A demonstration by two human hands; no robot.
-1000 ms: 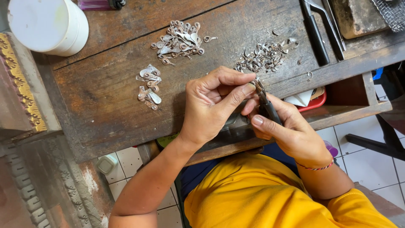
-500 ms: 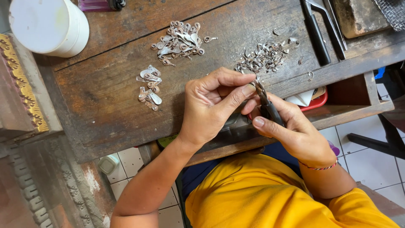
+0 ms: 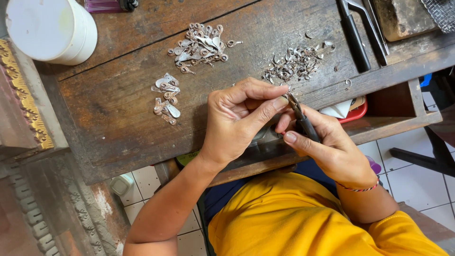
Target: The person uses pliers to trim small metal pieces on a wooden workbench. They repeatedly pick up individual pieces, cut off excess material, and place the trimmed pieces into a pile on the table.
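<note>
On the dark wooden table (image 3: 118,109) lie three heaps of small silver metal pieces: one near the far edge (image 3: 201,47), a smaller one to the left (image 3: 165,98), and a scrappier pile (image 3: 294,61) just beyond the hands. A white round container (image 3: 50,28) stands at the far left corner, and black-handled tools (image 3: 360,33) lie at the right. The left hand (image 3: 237,118) pinches a tiny metal piece (image 3: 286,96), mostly hidden between thumb and forefinger. The right hand (image 3: 332,151) grips dark-handled pliers (image 3: 301,118), whose tip meets that piece above the table's near edge.
</note>
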